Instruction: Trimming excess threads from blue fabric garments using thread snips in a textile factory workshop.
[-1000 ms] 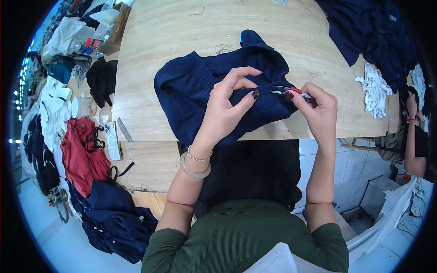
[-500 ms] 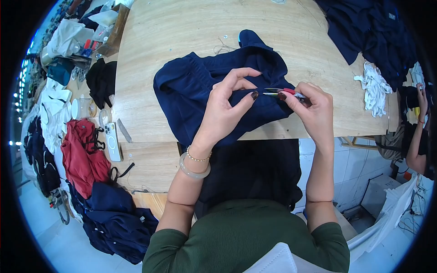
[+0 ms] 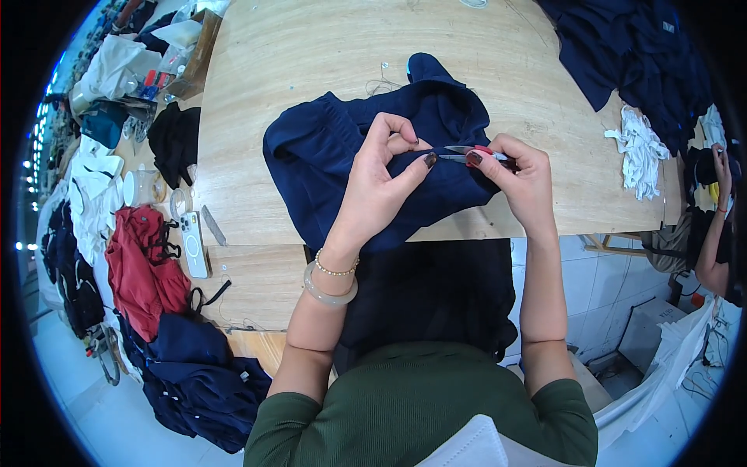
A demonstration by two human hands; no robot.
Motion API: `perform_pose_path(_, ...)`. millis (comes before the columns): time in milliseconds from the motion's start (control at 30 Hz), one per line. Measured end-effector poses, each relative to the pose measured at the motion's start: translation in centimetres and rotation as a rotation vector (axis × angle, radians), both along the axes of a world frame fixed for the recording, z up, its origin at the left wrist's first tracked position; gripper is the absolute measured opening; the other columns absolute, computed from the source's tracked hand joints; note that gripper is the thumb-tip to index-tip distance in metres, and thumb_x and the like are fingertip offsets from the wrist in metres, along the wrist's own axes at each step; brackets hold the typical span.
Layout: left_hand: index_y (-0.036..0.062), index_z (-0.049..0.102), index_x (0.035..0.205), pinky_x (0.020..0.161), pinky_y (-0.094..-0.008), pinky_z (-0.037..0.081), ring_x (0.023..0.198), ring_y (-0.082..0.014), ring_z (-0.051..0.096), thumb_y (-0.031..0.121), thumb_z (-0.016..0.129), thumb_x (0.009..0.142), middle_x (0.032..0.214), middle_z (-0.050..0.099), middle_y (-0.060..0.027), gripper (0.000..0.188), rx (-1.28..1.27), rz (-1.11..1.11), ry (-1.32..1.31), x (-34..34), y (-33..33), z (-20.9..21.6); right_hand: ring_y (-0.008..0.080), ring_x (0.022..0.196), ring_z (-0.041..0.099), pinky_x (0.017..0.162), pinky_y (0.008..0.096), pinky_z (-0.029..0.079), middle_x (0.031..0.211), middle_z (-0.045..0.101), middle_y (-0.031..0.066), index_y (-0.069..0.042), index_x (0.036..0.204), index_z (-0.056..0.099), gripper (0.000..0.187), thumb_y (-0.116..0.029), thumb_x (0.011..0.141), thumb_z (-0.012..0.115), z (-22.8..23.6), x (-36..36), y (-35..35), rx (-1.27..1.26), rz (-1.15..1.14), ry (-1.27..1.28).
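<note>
A navy blue garment (image 3: 327, 167) with a gathered elastic part lies bunched on the wooden table in front of me. My left hand (image 3: 381, 171) pinches a bit of its cloth between thumb and fingers. In my right hand (image 3: 517, 175) is a small pair of thread snips (image 3: 459, 152) with red on the grip. Their blades point left, slightly apart, and reach the cloth close to my left thumb. Whether a thread lies between the blades is too small to tell.
More navy garments (image 3: 622, 70) and a white cloth bundle (image 3: 640, 152) lie at the table's right. To the left are a phone (image 3: 194, 244), a red garment (image 3: 140, 265), a clear jar (image 3: 140, 187) and a black cloth (image 3: 175, 144). Another person's arm (image 3: 716, 226) shows at far right.
My right hand with the snips has moved left, bringing the blades up to the pinched cloth. My left hand has shifted slightly left, its forefinger curling in toward the thumb.
</note>
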State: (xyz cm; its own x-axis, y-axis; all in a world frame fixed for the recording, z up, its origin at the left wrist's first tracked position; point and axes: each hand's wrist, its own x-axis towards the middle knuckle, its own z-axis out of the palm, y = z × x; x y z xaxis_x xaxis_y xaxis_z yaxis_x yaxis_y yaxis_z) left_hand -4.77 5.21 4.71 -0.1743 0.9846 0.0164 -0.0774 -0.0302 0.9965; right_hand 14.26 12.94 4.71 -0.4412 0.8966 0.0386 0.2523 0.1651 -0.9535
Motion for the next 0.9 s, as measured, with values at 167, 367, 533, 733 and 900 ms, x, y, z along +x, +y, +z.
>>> perform_pose_path(167, 0.0044, 0.044, 0.096, 0.081, -0.0227, 0.044, 0.085, -0.0078, 0.057, 0.0, 0.062, 0.084, 0.085, 0.061, -0.0055, 0.022, -0.008, 0.006, 0.009, -0.1, 0.2, 0.3, 0.0049, 0.06, 0.04, 0.052, 0.0219, 0.028, 0.067, 0.051, -0.0014, 0.0, 0.076, 0.069, 0.018, -0.016, 0.08, 0.076, -0.2, -0.4, -0.1, 0.072, -0.033, 0.034)
perform_pose_path(367, 0.0053, 0.042, 0.097, 0.074, -0.0164, 0.043, 0.08, -0.004, 0.053, -0.002, 0.061, 0.087, 0.087, 0.062, -0.0057, 0.023, 0.011, -0.002, 0.139, -0.5, 0.7, 0.2, 0.0049, 0.063, 0.044, 0.056, 0.0198, 0.032, 0.069, 0.055, -0.001, 0.0, 0.076, 0.069, 0.016, -0.014, 0.082, 0.074, -0.6, -1.2, -0.5, -0.034, -0.097, 0.191)
perform_pose_path(533, 0.0048, 0.042, 0.096, 0.077, -0.0166, 0.045, 0.083, -0.0047, 0.055, -0.002, 0.061, 0.087, 0.088, 0.062, -0.0063, 0.022, 0.018, -0.002, 0.19, -0.4, 1.0, 0.9, 0.0043, 0.065, 0.048, 0.059, 0.0182, 0.035, 0.069, 0.06, -0.0004, 0.001, 0.076, 0.068, 0.018, -0.014, 0.085, 0.071, -0.7, -1.5, -0.5, -0.155, -0.14, 0.332)
perform_pose_path(733, 0.0038, 0.045, 0.097, 0.077, -0.0177, 0.044, 0.085, -0.0052, 0.057, -0.002, 0.061, 0.087, 0.087, 0.062, -0.0049, 0.019, 0.052, 0.045, 0.127, -0.4, 1.1, 0.0, 0.0045, 0.063, 0.047, 0.059, 0.019, 0.037, 0.069, 0.061, -0.0015, 0.0, 0.081, 0.068, 0.016, -0.014, 0.088, 0.068, 0.5, -0.7, 0.3, -0.041, -0.108, -0.009)
perform_pose_path(900, 0.0036, 0.047, 0.097, 0.073, -0.0173, 0.041, 0.084, -0.0041, 0.055, -0.001, 0.06, 0.089, 0.085, 0.062, -0.0037, 0.016, 0.006, 0.072, -0.15, -0.5, 0.7, 0.1, 0.0106, 0.079, 0.049, 0.07, 0.0242, 0.039, 0.078, 0.058, 0.0015, -0.002, 0.09, 0.069, 0.019, -0.02, 0.092, 0.061, 0.6, 1.6, 1.2, 0.299, -0.118, -0.025)
